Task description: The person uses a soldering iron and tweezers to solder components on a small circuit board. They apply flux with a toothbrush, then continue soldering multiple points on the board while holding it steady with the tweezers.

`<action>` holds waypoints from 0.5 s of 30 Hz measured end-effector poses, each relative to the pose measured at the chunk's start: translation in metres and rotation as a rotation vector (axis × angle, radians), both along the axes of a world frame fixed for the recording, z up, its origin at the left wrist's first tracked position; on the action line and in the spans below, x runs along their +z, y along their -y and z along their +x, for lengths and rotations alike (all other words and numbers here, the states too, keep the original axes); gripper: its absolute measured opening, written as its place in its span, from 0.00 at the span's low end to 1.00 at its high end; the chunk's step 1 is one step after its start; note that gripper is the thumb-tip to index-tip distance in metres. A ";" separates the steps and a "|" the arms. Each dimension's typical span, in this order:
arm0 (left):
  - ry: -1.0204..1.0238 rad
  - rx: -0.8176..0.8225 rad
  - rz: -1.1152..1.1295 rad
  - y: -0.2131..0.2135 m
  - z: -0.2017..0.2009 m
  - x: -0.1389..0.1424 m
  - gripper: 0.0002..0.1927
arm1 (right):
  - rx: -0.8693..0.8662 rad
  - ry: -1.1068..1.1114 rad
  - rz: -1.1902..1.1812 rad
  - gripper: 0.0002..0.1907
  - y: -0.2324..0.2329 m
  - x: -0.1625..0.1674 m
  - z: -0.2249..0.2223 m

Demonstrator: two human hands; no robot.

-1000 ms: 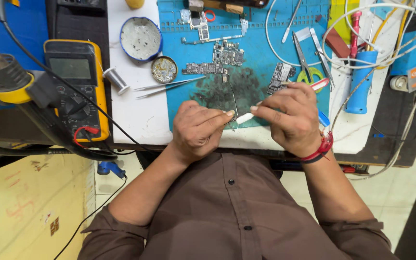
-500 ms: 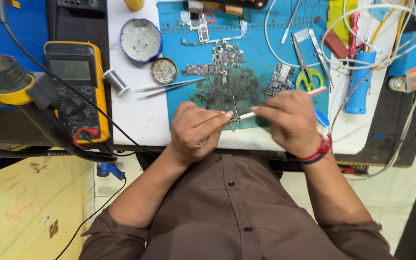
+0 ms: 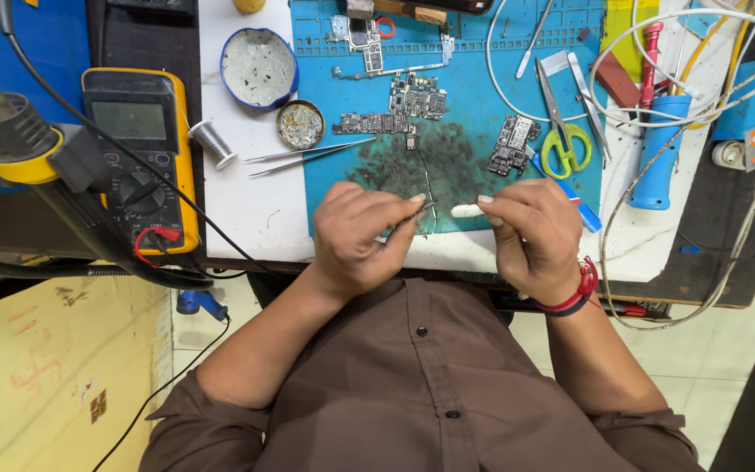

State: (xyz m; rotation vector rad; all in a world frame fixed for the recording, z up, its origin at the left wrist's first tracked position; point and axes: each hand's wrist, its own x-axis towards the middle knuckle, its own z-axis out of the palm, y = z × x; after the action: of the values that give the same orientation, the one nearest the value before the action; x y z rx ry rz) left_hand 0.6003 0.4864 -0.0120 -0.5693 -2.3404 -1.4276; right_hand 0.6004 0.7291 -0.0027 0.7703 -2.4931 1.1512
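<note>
Blue mat [image 3: 474, 114] holds circuit boards [image 3: 404, 105], tweezers [image 3: 308, 157], scissors [image 3: 561, 131] beyond hands.

Over a blue mat [image 3: 474, 131], the left hand [image 3: 362, 234] pinches a thin metal piece [image 3: 426, 208]; the right hand [image 3: 530, 234] holds a white swab [image 3: 465, 211] just beside it. Tweezers [image 3: 308, 155] lie nearby.

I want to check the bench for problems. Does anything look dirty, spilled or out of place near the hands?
Yes. The blue rubber work mat carries a dark, smeared patch of residue just beyond both hands. White cables lie tangled over the tools at the right. Nothing looks broken or tipped over.
</note>
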 end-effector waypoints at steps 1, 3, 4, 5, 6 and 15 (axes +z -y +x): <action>-0.046 -0.001 -0.041 0.001 0.001 0.002 0.13 | -0.008 -0.006 0.000 0.13 0.001 0.001 0.002; -0.109 -0.011 -0.087 0.003 0.002 0.007 0.15 | -0.047 0.009 -0.018 0.12 0.002 0.002 0.006; -0.127 -0.020 -0.092 0.004 0.002 0.008 0.15 | -0.077 0.031 -0.037 0.12 0.003 0.002 0.009; -0.145 -0.028 -0.098 0.005 0.002 0.010 0.16 | -0.108 0.053 -0.057 0.11 0.004 0.002 0.012; -0.154 -0.028 -0.116 0.005 0.003 0.011 0.16 | -0.120 0.061 -0.081 0.11 0.006 0.002 0.015; -0.204 -0.036 -0.233 0.008 0.004 0.013 0.18 | -0.154 0.161 -0.194 0.13 0.021 0.007 0.035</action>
State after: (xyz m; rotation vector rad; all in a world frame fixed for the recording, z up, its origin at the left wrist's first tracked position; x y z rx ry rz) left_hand 0.6043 0.4787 0.0013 -0.7842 -2.3543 -1.0608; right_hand 0.6349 0.7076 0.0045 0.4418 -2.4673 1.4212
